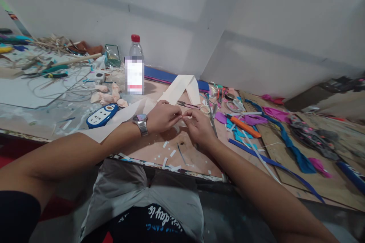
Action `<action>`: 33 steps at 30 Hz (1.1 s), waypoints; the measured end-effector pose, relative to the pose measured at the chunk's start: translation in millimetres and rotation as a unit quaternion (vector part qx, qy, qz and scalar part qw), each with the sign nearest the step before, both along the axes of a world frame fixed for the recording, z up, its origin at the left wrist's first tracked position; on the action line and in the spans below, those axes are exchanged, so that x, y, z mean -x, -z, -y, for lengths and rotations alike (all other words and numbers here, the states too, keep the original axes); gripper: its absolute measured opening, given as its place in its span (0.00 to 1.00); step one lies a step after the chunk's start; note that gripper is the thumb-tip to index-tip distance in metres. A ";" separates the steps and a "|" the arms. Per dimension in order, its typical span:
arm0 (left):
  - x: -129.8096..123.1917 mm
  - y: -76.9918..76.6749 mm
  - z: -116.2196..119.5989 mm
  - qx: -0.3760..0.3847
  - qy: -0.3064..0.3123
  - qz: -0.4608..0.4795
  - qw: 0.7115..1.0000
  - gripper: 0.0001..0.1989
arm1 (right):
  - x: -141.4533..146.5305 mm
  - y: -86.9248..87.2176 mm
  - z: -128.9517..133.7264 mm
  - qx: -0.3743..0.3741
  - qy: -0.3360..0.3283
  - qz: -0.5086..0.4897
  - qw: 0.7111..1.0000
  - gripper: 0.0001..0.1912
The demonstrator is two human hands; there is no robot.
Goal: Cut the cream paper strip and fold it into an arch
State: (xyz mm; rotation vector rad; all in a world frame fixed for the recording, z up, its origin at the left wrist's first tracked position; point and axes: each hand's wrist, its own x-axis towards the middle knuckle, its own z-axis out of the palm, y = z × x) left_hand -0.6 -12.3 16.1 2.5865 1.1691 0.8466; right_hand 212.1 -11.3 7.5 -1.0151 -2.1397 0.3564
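My left hand (pixel 165 117), with a metal watch (pixel 141 124) on its wrist, and my right hand (pixel 198 126) meet fingertip to fingertip over the table. Both are closed in a pinch on a small piece of white paper (pixel 177 127), mostly hidden by the fingers. A long white paper strip (pixel 110 126) runs under my left forearm. Just behind my hands stands a folded white strip (pixel 182 85), bent to a peak. Tweezers (pixel 188 104) and a roll of tape (pixel 204 109) lie close behind the right fingers.
A red-capped bottle (pixel 137 51) stands near the wall. A blue-and-white power strip (pixel 102 115) lies left, with pliers (pixel 53 74) farther off. To the right are an orange cutter (pixel 245 127), a blue strip (pixel 273 161) and coloured scraps. Paper bits (pixel 164 162) lie near the front edge.
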 end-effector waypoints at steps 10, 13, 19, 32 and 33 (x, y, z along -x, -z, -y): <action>0.2 -1.3 2.0 -0.034 0.007 -0.028 0.999 0.13 | -0.5 -2.3 0.2 0.037 -0.024 0.003 0.999 0.05; -0.4 -3.9 3.7 -0.022 0.017 -0.023 0.999 0.14 | 0.5 0.4 0.8 0.094 -0.028 -0.026 0.995 0.07; -0.5 -2.1 1.0 0.006 0.022 0.008 1.000 0.15 | 3.7 3.7 5.7 0.176 -0.031 -0.102 0.979 0.12; -1.2 1.4 -2.1 0.042 0.035 0.019 0.998 0.17 | -0.3 2.5 -0.1 0.076 -0.016 -0.014 0.997 0.09; -1.0 0.9 -1.7 0.042 0.034 0.020 0.998 0.18 | -0.4 2.5 0.0 0.074 -0.019 -0.019 0.997 0.09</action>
